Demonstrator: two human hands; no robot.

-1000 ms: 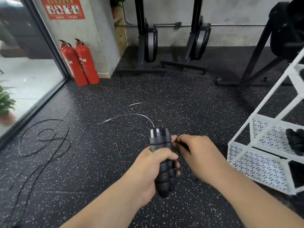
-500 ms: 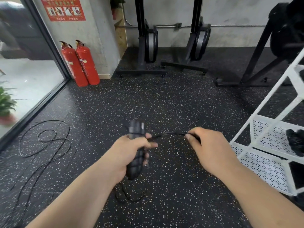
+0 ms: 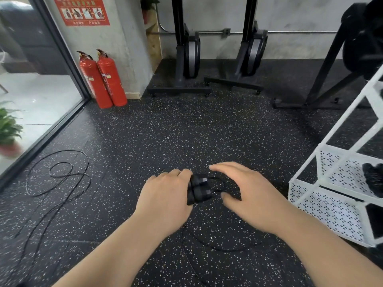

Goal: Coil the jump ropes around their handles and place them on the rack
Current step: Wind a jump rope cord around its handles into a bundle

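Observation:
My left hand (image 3: 163, 199) grips the black handles of a jump rope (image 3: 199, 189), held together and tilted, low in the middle of the view. Its thin black cord (image 3: 217, 247) leaves the handles, runs under my right hand (image 3: 250, 195) and hangs in a loop below both hands. My right hand is just right of the handles, with the cord passing between thumb and fingers. A second jump rope (image 3: 59, 179) lies loose in tangled loops on the floor at the left. The white perforated rack (image 3: 331, 212) stands at the right.
A black bundle (image 3: 373, 179) lies on the rack's middle shelf. Two red fire extinguishers (image 3: 103, 79) stand by the pillar beside a glass wall. Black gym machines (image 3: 190, 54) line the back wall. A potted plant (image 3: 8, 129) sits beyond the glass.
My hands have come close together and lower. The handles turned from upright to tilted in my left hand, and my right hand carried the cord round beside them.

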